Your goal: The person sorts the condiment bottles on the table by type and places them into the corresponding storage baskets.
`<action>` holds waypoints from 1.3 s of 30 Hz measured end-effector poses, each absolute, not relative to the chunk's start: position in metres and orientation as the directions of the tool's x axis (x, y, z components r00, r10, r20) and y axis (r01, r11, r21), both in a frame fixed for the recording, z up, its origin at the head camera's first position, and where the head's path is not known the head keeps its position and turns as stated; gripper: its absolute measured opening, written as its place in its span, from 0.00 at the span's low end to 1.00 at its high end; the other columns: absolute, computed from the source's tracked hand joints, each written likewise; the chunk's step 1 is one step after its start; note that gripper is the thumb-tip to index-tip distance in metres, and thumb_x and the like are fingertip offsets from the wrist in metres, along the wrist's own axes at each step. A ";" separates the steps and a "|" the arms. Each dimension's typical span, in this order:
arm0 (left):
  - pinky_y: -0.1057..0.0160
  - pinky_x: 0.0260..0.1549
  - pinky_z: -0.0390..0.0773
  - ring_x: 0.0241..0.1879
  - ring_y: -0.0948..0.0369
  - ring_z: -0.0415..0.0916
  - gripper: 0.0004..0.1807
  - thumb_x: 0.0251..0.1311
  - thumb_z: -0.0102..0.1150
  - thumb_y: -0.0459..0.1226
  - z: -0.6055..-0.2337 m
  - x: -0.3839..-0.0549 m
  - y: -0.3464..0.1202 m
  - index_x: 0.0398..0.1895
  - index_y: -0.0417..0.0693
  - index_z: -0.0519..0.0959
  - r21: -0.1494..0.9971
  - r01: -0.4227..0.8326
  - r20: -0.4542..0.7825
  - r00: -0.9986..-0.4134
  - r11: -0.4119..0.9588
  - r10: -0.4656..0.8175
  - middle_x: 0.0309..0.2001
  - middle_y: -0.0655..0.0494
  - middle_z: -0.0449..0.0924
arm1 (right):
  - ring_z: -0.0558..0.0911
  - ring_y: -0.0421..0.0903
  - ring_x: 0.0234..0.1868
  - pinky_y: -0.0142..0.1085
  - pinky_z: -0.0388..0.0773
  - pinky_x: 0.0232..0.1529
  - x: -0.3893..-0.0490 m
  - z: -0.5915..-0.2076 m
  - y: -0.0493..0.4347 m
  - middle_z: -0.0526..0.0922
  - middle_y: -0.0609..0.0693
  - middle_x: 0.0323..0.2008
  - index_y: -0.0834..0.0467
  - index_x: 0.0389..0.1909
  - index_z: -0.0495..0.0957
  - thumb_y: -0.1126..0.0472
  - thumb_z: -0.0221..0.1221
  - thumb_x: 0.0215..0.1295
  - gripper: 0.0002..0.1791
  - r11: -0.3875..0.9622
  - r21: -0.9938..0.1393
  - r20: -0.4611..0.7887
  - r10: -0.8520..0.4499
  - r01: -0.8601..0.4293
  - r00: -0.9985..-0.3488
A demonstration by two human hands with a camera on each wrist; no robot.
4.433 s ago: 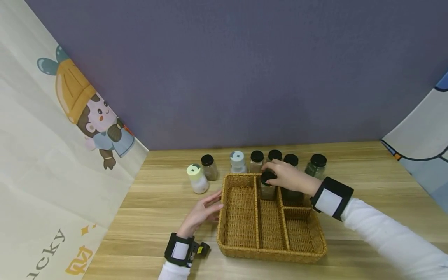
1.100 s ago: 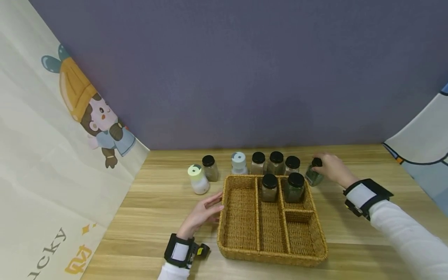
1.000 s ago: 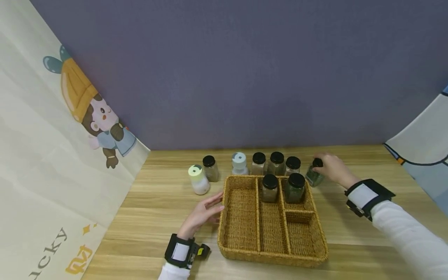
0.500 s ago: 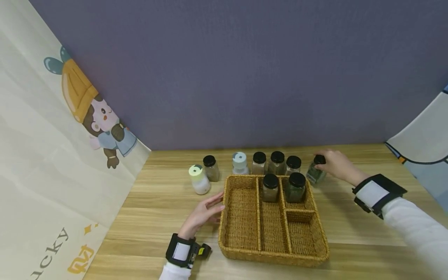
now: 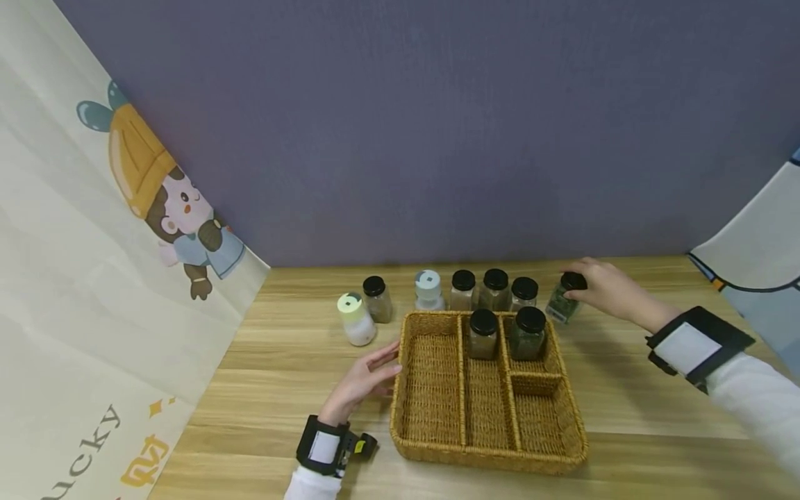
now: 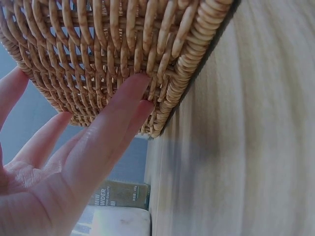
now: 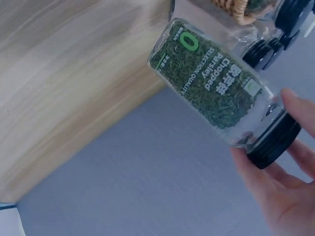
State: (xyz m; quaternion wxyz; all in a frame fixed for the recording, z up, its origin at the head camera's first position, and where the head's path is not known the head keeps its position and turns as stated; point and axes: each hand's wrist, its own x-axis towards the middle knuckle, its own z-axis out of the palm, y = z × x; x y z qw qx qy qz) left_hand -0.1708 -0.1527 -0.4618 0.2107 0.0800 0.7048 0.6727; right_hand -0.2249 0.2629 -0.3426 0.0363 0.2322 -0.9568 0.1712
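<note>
My right hand (image 5: 603,286) pinches a jar of chopped parsley (image 5: 560,306) by its black lid, right of the basket's back corner. In the right wrist view the parsley jar tilts, its green flakes and label showing. My left hand (image 5: 359,382) rests relaxed fingertips against the left wall of a wicker basket (image 5: 478,458) with four compartments; the left wrist view shows the touch on the weave. A black-lidded jar (image 5: 482,344) stands at the back of the basket's middle compartment. Another with dark green contents (image 5: 527,342) stands in the back right compartment.
Behind the basket stand a white-capped bottle (image 5: 428,292) and black-lidded jars (image 5: 462,295). To the left are a yellow-capped bottle (image 5: 356,323) and a black-lidded powder jar (image 5: 378,303). A grey-blue wall (image 5: 437,139) rises behind the wooden table (image 5: 269,389).
My right hand let go of the jar in the middle compartment and took hold of the parsley jar, which has since tilted and risen slightly. My left hand stayed at the basket.
</note>
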 end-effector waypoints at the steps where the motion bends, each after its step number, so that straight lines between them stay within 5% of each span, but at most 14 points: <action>1: 0.54 0.41 0.77 0.53 0.46 0.67 0.35 0.54 0.57 0.40 -0.462 -0.171 -0.153 0.64 0.45 0.57 0.982 -0.172 -0.191 -0.898 0.083 0.396 0.64 0.39 0.54 | 0.72 0.66 0.45 0.55 0.72 0.43 -0.224 -0.341 0.262 0.70 0.73 0.47 0.73 0.51 0.68 0.67 0.60 0.52 0.25 0.832 -0.307 0.149 -0.438 -0.462 -0.887; 39: 0.53 0.40 0.78 0.53 0.45 0.67 0.35 0.54 0.57 0.39 -0.461 -0.170 -0.152 0.65 0.46 0.56 0.981 -0.180 -0.191 -0.895 0.065 0.403 0.65 0.40 0.53 | 0.77 0.57 0.37 0.45 0.78 0.32 -0.182 -0.308 0.255 0.73 0.66 0.44 0.67 0.48 0.72 0.66 0.65 0.46 0.26 0.797 -0.238 0.180 -0.525 -0.555 -0.832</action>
